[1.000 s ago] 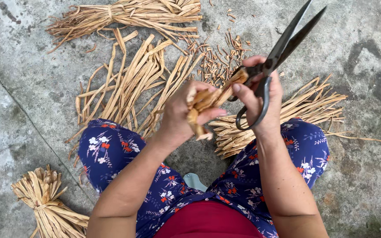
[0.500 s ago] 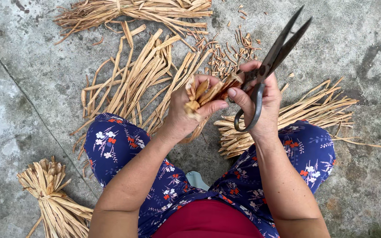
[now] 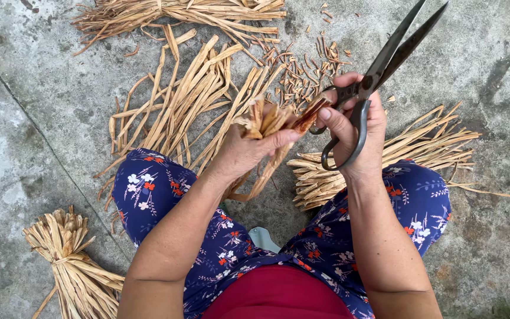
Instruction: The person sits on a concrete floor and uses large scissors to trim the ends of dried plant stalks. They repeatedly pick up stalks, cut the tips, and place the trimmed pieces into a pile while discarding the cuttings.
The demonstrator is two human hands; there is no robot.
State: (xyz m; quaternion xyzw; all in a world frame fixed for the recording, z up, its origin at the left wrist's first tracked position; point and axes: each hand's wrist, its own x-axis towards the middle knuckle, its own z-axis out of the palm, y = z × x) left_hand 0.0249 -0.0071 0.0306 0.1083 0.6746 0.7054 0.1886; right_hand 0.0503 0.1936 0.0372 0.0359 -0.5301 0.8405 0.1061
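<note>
On the grey concrete floor, tied bundles of dry tan strips lie finished, loose strips uncut. Left hand clasps a small strip bunch; right hand grips long dark metal shears, blades slightly parted.

No packages, labels, signs or screens appear anywhere in view, on the concrete floor or elsewhere around it.
</note>
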